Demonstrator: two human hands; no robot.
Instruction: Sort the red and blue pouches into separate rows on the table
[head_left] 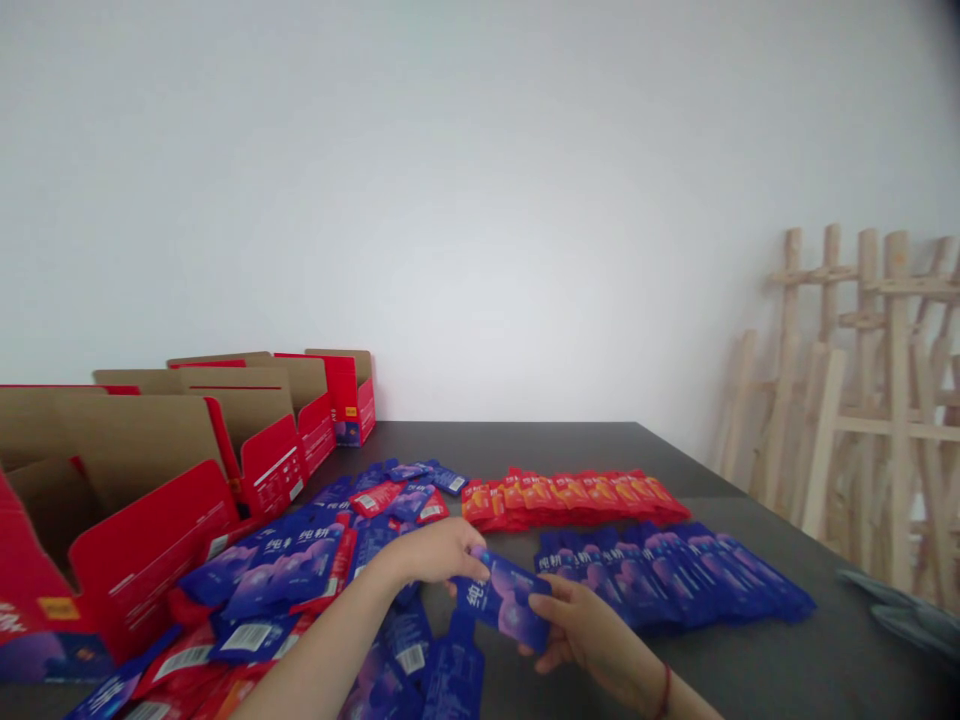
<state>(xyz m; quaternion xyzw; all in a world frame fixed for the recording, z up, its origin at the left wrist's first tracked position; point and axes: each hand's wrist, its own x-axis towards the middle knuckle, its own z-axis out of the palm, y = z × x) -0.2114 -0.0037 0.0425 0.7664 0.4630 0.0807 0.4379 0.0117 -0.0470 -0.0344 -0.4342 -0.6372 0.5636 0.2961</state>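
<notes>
My left hand (448,553) and right hand (571,622) clamp their fingers on one blue pouch (504,598), with a pouch pile (311,565) left and a blue row (667,578) right.

Hands, two: left hand (433,553), right hand (581,625). Held blue pouch (511,600): one. Red boxes (161,540): at least four. Red pouch row (570,500): one. Blue pouch row (667,580): one. Mixed pouch pile (289,570): one, contents overlapping beyond count.

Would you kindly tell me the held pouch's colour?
The held pouch is blue with purple round shapes, best seen in the head view.
</notes>
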